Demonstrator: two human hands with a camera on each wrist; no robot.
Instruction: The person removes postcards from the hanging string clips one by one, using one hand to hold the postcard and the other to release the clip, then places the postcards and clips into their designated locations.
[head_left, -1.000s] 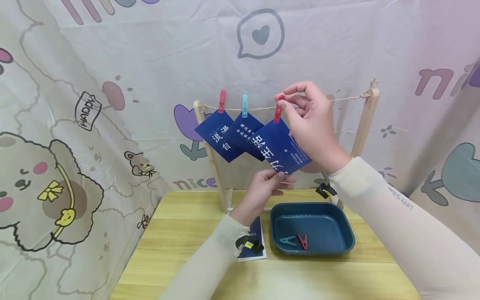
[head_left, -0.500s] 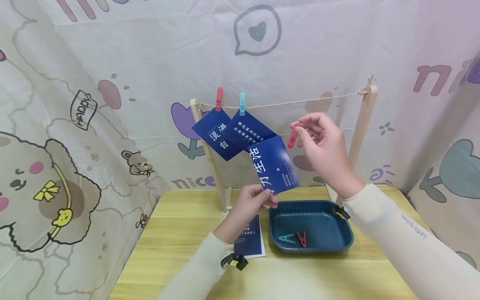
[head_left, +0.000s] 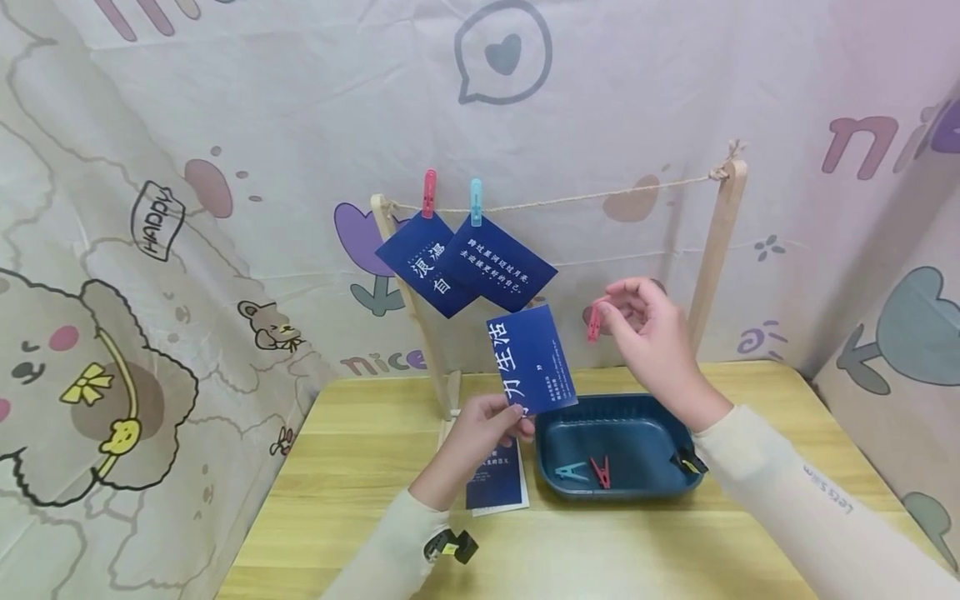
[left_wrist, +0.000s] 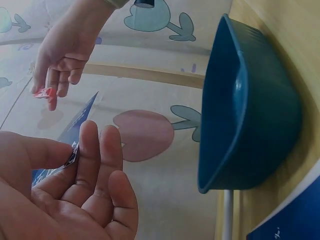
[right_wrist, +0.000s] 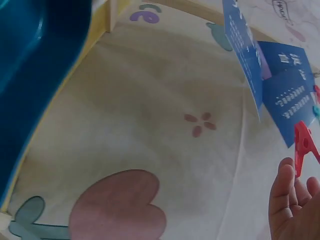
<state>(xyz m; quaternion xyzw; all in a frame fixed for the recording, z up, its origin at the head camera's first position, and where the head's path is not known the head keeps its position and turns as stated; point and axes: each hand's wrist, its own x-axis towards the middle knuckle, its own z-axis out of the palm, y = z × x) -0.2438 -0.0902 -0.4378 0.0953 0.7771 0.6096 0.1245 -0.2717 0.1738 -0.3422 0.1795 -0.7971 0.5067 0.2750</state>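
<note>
In the head view my left hand (head_left: 491, 425) pinches a blue card (head_left: 532, 358) with white lettering by its lower left corner. To the right, my right hand (head_left: 648, 329) holds a red clothespin (head_left: 595, 322) between thumb and fingers, apart from the card. The right wrist view also shows the red clothespin (right_wrist: 302, 145) at the fingertips. Two other blue cards hang overlapping from the twine (head_left: 585, 198): one under a red clothespin (head_left: 429, 194), the other under a light blue clothespin (head_left: 476, 202).
The twine runs between two wooden posts (head_left: 720, 242). Below stands a dark teal tray (head_left: 622, 492) holding a teal clothespin (head_left: 572, 472) and a red clothespin (head_left: 601, 472). Left of it, blue cards (head_left: 498, 483) lie on the wooden table (head_left: 360, 467). A printed cloth (head_left: 300, 108) hangs behind.
The red clothespin in my right hand has come off the twine and moved down. My left hand has lowered the card, away from the line, down and to the left.
</note>
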